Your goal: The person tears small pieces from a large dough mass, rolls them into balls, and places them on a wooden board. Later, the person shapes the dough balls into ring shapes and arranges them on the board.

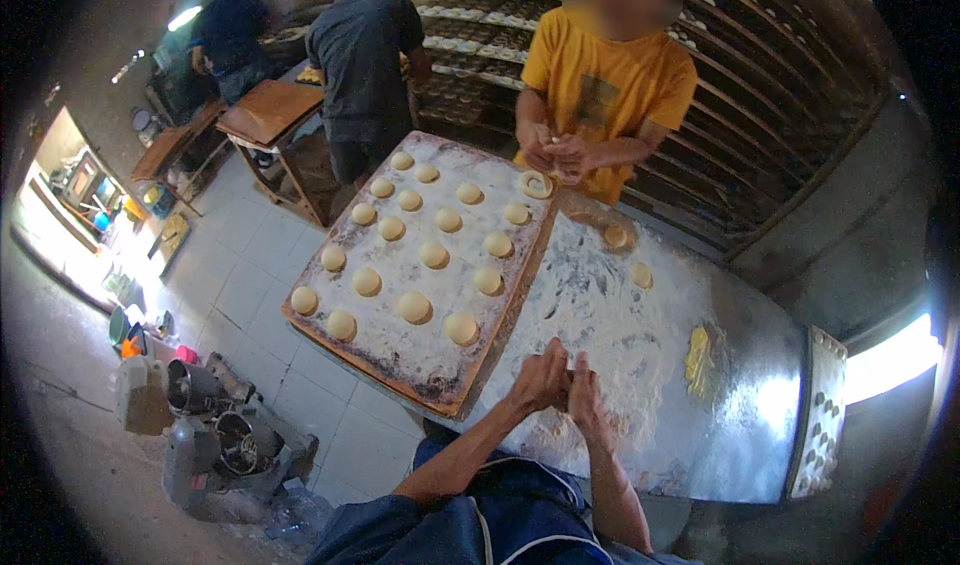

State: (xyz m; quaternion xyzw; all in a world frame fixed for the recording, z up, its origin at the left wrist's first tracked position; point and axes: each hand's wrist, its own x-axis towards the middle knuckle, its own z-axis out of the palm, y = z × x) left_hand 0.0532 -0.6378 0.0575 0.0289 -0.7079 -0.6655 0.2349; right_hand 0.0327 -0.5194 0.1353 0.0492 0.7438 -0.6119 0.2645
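Metal table (768,447), floured across its middle; wooden tray (395,255) on its left side. Co-worker (610,80) in yellow shirt at far side, hands together. Person's left hand (543,379) and right hand (588,395) meet over near edge of flour, just right of tray; fingers partly curled on both, can't tell if anything's between them. Yellow smear (700,363) on table, right. Dough balls (433,255) spaced over tray; loose dough piece (642,276) far side, on table.
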